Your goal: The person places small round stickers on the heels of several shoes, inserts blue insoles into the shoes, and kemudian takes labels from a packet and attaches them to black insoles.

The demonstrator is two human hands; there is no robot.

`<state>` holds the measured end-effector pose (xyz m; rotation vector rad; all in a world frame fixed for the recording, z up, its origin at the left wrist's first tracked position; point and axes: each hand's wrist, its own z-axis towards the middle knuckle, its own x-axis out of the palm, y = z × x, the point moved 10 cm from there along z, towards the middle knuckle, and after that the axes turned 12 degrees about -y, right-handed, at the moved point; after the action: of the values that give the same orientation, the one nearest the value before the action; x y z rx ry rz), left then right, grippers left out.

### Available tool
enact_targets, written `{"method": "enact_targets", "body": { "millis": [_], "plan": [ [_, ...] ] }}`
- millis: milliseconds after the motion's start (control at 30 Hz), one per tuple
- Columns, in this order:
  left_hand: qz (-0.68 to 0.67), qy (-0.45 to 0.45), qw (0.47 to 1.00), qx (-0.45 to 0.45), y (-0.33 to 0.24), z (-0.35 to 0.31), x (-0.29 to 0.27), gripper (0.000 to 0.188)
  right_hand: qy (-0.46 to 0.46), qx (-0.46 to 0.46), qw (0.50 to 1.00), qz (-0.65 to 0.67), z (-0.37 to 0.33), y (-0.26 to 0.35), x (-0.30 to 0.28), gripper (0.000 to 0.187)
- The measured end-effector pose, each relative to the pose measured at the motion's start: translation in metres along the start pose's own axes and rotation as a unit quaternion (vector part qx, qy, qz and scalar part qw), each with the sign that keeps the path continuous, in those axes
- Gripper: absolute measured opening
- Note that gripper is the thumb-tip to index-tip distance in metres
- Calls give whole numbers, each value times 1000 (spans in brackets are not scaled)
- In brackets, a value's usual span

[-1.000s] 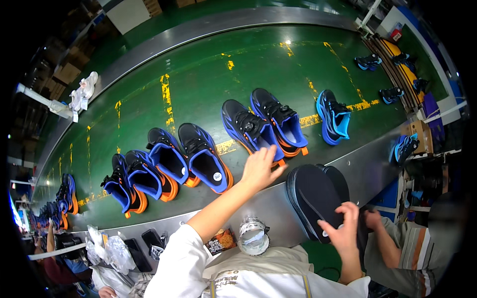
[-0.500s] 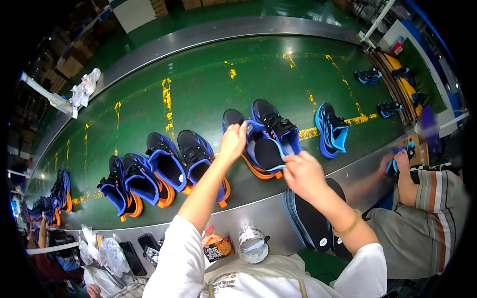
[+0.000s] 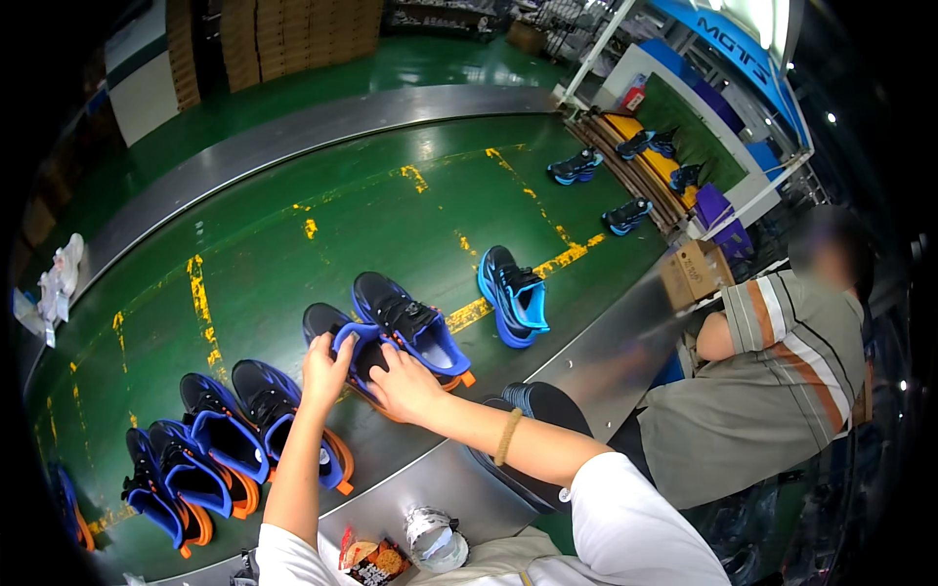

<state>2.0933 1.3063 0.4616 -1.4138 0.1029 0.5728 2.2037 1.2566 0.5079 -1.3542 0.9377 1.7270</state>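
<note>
A black sneaker (image 3: 320, 318) with a blue lining stands on the green work surface, its opening toward me. My left hand (image 3: 326, 373) is closed on the edge of its collar. My right hand (image 3: 408, 389) reaches into the opening, thumb and forefinger apart, other fingers partly hidden. The dark insole inside is mostly covered by that hand. Against its right side stands a matching sneaker (image 3: 396, 311) with an orange heel tab. Beneath my right forearm lies a stack of black insoles (image 3: 555, 408).
Several matching sneakers (image 3: 233, 439) stand in a row at left. A light-blue-soled sneaker (image 3: 510, 298) is at right. By my body are a snack packet (image 3: 376, 561) and a silvery round container (image 3: 435, 539). A person in a striped shirt (image 3: 762, 391) sits at right, near a cardboard box (image 3: 692, 273).
My right hand has gone from holding the insole at the sneaker's heel to reaching inside the opening, and the insole has gone in. The view has swung right.
</note>
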Motion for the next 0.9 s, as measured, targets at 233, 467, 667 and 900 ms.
{"method": "enact_targets", "body": {
  "millis": [233,467,667,900],
  "plan": [
    [-122,92,978,-142,29,-5,20,38,263,-14,964,23,8,-12,25,17],
    [-164,77,971,-158,28,-4,21,41,170,-102,980,-16,7,1,66,18],
    [-147,72,975,-153,33,-4,25,39,151,-154,976,-36,9,2,77,16],
    [-150,90,971,-164,29,-5,22,34,238,-165,955,-58,6,-2,103,26]
  ]
}}
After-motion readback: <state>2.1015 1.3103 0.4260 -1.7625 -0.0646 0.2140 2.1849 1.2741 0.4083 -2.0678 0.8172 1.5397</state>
